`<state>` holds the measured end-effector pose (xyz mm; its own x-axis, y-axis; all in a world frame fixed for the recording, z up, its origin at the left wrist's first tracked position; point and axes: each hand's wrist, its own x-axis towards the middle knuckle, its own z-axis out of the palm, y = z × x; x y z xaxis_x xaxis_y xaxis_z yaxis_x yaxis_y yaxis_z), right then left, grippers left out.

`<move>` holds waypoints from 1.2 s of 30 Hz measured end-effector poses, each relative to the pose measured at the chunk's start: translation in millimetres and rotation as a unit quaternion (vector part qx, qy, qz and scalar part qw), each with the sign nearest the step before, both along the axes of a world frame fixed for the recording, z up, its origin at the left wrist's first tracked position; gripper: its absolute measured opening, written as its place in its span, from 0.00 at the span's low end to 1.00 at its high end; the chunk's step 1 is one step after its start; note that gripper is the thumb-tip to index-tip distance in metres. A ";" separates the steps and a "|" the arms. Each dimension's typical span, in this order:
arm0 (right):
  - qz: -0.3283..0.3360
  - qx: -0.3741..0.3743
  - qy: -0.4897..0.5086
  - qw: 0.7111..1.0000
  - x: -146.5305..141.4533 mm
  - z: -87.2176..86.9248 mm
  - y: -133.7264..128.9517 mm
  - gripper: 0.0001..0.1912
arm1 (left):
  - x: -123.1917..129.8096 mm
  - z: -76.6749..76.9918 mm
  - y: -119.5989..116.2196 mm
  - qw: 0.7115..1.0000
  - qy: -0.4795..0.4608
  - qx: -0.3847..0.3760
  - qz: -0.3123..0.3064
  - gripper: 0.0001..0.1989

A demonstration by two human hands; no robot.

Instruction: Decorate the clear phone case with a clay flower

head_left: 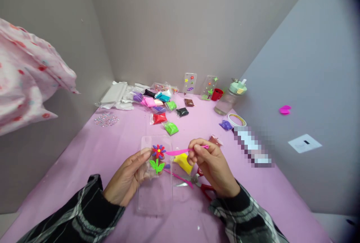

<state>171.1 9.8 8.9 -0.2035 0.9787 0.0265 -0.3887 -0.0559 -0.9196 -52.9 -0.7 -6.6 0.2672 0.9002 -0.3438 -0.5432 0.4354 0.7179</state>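
Note:
My left hand (pixel 132 173) grips a clear phone case (pixel 155 200) by its left side, thumb in front and fingers behind. On the case sits a clay flower (pixel 159 151) with red and purple petals, a yellow centre and green leaves (pixel 156 166). In my right hand (pixel 209 164) a pink plastic clay knife (pixel 178 152) is pinched between thumb and fingers. Its tip points left, right beside the petals; whether it touches them I cannot tell. Below lie a yellow clay packet (pixel 184 162), a second pink tool (pixel 180 178) and red-handled scissors (pixel 206 190), partly covered by my right hand.
Several clay packets (pixel 159 118) lie towards the back, with white packs (pixel 114 93) at left. Two decorated clear cases (pixel 190 83) lean on the wall near a red cup (pixel 217 94) and a bottle (pixel 227 100). Tape (pixel 237 120) and a blurred phone (pixel 251 147) lie right.

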 end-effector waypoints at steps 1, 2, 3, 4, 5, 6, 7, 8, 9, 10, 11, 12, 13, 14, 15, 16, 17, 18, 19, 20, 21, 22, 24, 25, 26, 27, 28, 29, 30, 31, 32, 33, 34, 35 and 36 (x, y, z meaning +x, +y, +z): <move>0.001 -0.014 0.019 1.000 -1.2 0.2 0.2 0.11 | 0.3 0.4 0.2 1.000 0.000 0.001 -0.001 0.16; 0.006 -0.026 0.032 0.999 -2.4 0.5 0.2 0.12 | 0.5 0.4 0.3 1.000 -0.001 0.004 -0.003 0.15; 0.013 -0.033 0.039 0.999 -3.5 0.6 0.1 0.12 | 0.5 0.1 0.3 1.000 -0.004 0.008 -0.004 0.15; 0.018 -0.038 0.042 0.998 -4.5 0.7 -0.1 0.13 | 0.5 -0.4 0.2 1.000 -0.006 0.011 -0.006 0.15; 0.023 -0.038 0.043 0.998 -5.5 0.6 -0.3 0.13 | 0.4 -1.2 0.1 1.000 -0.008 0.014 -0.006 0.14; 0.026 -0.035 0.043 0.998 -6.2 0.3 -0.5 0.13 | 0.2 -1.9 -0.2 1.000 -0.009 0.016 -0.006 0.13; 0.029 -0.031 0.041 0.998 -6.9 0.0 -0.8 0.13 | 0.1 -2.5 -0.4 1.000 -0.007 0.016 -0.005 0.13; 0.032 -0.027 0.038 0.998 -7.4 -0.5 -1.1 0.13 | 0.0 -2.8 -0.7 1.000 -0.003 0.016 -0.005 0.12; 0.035 -0.024 0.034 0.999 -7.7 -1.1 -1.4 0.13 | -0.1 -3.0 -0.9 1.000 0.002 0.015 -0.004 0.12; 0.039 -0.020 0.029 0.999 -7.9 -1.7 -1.7 0.13 | -0.1 -2.9 -1.2 1.000 0.007 0.014 -0.003 0.12; 0.044 -0.018 0.022 0.999 -8.1 -2.3 -2.2 0.13 | 0.0 -2.6 -1.4 1.000 0.012 0.014 -0.004 0.12; 0.048 -0.015 0.014 0.999 -8.2 -2.9 -2.7 0.13 | 0.1 -2.1 -1.5 1.000 0.015 0.014 -0.005 0.13; 0.051 -0.011 0.004 0.999 -8.2 -3.5 -3.2 0.13 | 0.3 -1.6 -1.7 1.000 0.017 0.014 -0.005 0.13; 0.052 -0.006 -0.008 0.999 -8.3 -4.1 -3.7 0.12 | 0.5 -1.1 -1.8 1.000 0.017 0.016 -0.006 0.13; 0.050 -0.001 -0.020 0.999 -8.3 -4.7 -4.1 0.12 | 0.7 -0.7 -1.8 1.000 0.015 0.017 -0.007 0.14; 0.046 0.005 -0.032 0.998 -8.4 -5.2 -4.4 0.12 | 1.0 -0.4 -1.8 1.000 0.013 0.019 -0.009 0.13; 0.043 0.009 -0.041 0.998 -8.4 -5.7 -4.7 0.12 | 1.1 -0.1 -1.8 1.000 0.011 0.021 -0.012 0.13; 0.042 0.012 -0.046 0.998 -8.5 -6.1 -4.8 0.12 | 1.3 0.0 -1.7 1.000 0.009 0.022 -0.015 0.13; 0.043 0.012 -0.046 0.998 -8.5 -6.4 -4.9 0.12 | 1.3 0.1 -1.7 1.000 0.007 0.023 -0.018 0.13; 0.044 0.011 -0.044 0.998 -8.5 -6.6 -4.8 0.12 | 1.3 0.1 -1.7 1.000 0.006 0.023 -0.019 0.13; 0.044 0.010 -0.041 0.998 -8.6 -6.7 -4.8 0.12 | 1.3 0.1 -1.8 1.000 0.005 0.022 -0.017 0.13; 0.041 0.011 -0.041 0.998 -8.7 -6.7 -4.6 0.12 | 1.2 0.1 -2.0 1.000 0.004 0.021 -0.015 0.12; 0.032 0.013 -0.045 0.998 -8.9 -6.3 -4.3 0.12 | 0.9 0.2 -2.7 1.000 0.004 0.019 -0.011 0.12; 0.029 0.013 -0.046 0.998 -9.0 -5.9 -4.2 0.12 | 0.7 0.3 -3.1 1.000 0.004 0.018 -0.011 0.11; 0.027 0.010 -0.045 0.999 -9.2 -5.3 -4.2 0.12 | 0.6 0.3 -3.4 1.000 0.004 0.018 -0.012 0.11; 0.027 0.006 -0.043 0.999 -9.3 -4.6 -4.1 0.12 | 0.5 0.3 -3.6 1.000 0.006 0.018 -0.013 0.11; 0.026 0.003 -0.042 0.999 -9.4 -3.9 -4.2 0.12 | 0.5 0.1 -3.6 1.000 0.006 0.017 -0.014 0.11; 0.024 0.001 -0.042 0.999 -9.4 -3.1 -4.2 0.12 | 0.5 -0.1 -3.4 1.000 0.007 0.017 -0.014 0.11; 0.021 0.001 -0.045 0.999 -9.3 -2.3 -4.2 0.13 | 0.5 -0.3 -3.2 1.000 0.007 0.017 -0.013 0.11; 0.018 0.000 -0.045 0.999 -9.0 -1.6 -4.2 0.13 | 0.4 -0.6 -2.9 1.000 0.007 0.018 -0.013 0.12; 0.015 -0.001 -0.042 0.999 -8.6 -1.0 -4.0 0.13 | 0.4 -0.8 -2.8 1.000 0.006 0.019 -0.012 0.12; 0.011 -0.005 -0.033 0.999 -8.1 -0.5 -3.6 0.13 | 0.3 -0.8 -2.7 1.000 0.005 0.020 -0.012 0.12; 0.005 -0.012 -0.020 1.000 -7.5 -0.2 -3.0 0.13 | 0.3 -0.7 -2.7 1.000 0.006 0.019 -0.012 0.12; -0.003 -0.017 -0.004 1.000 -6.8 -0.1 -2.3 0.13 | 0.4 -0.3 -2.9 1.000 0.010 0.017 -0.013 0.12; -0.014 -0.019 0.011 1.000 -6.2 -0.1 -1.4 0.12 | 0.5 0.2 -3.1 1.000 0.014 0.015 -0.014 0.12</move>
